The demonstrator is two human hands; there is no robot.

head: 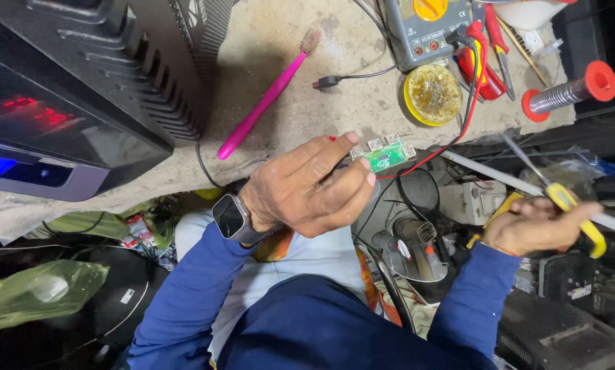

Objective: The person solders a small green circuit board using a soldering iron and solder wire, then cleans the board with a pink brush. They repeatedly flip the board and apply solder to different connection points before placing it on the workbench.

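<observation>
Gripping tightly, the left hand (307, 188) is pinching a small green circuit board (384, 156) between thumb and fingertips, holding it just above the counter (335, 109) edge. Well apart, the right hand (537, 226) is closing around yellow-handled pliers (564, 199), their tips seemingly pointing toward the board.

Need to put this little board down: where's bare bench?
Bare bench lies between the pink toothbrush and the yellow flux tin. Crowded: upper right, around the multimeter and solder spool.
</observation>
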